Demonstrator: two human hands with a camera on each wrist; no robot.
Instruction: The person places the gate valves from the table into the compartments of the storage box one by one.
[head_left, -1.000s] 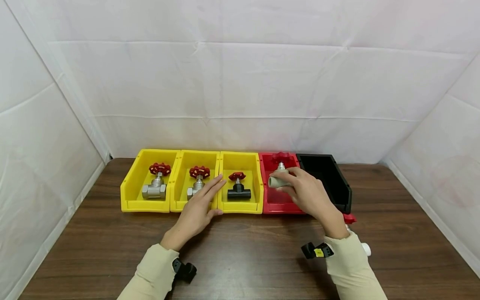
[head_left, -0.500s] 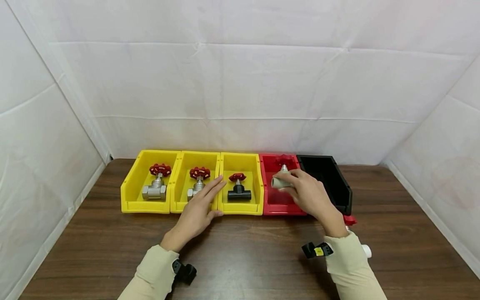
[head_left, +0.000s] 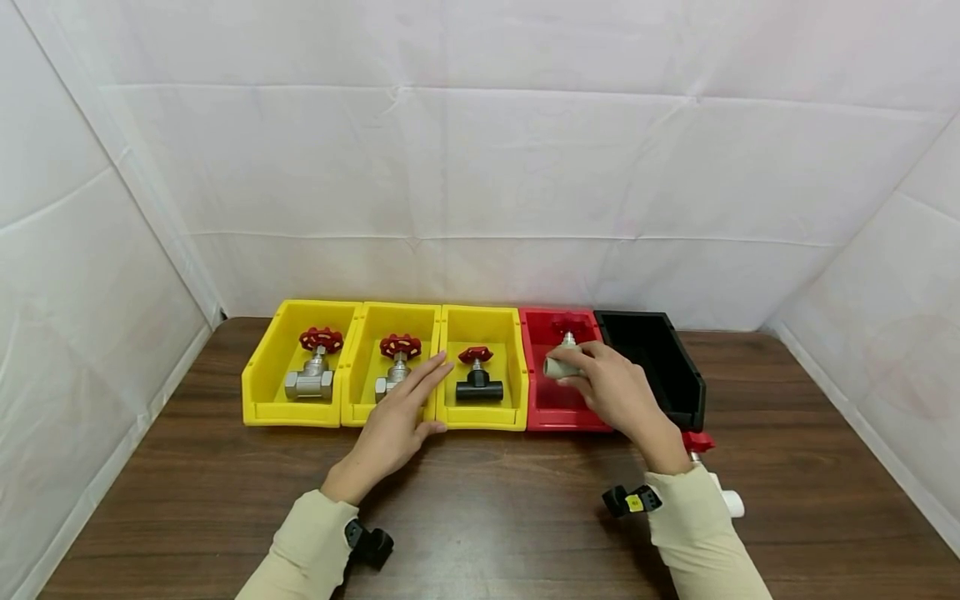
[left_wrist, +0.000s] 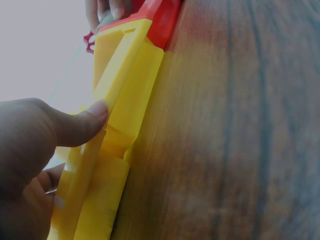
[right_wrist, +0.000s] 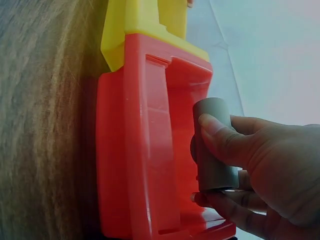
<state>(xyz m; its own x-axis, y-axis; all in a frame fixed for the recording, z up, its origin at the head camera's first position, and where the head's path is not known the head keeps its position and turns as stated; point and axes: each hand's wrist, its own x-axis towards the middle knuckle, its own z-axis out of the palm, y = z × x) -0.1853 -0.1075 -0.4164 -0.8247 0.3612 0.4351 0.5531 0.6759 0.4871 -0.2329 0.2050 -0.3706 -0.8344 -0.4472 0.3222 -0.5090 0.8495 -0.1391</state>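
My right hand (head_left: 611, 387) pinches the grey pipe body of a valve (right_wrist: 215, 150) with a red handwheel, thumb on the near side. It holds the valve over the red bin (head_left: 566, 421), the handwheel toward the back. In the head view, my left hand (head_left: 390, 425) lies with fingers fairly straight over the second and third yellow bins; its thumb (left_wrist: 92, 117) rests on the front rim in the left wrist view. Under those fingers, a metal valve (head_left: 400, 346) with a red handwheel is partly hidden. A black valve (head_left: 478, 388) sits in the third yellow bin (head_left: 480, 419).
Another metal valve (head_left: 309, 383) stands in the leftmost yellow bin (head_left: 292, 414). A black bin (head_left: 686, 358) ends the row at right. Partly behind the right sleeve, a white valve (head_left: 732, 503) with a red handwheel lies on the wooden table (head_left: 480, 533). White sheeting surrounds the table.
My right hand with the grey valve has moved slightly right and down over the red bin. The left hand stays where it was.
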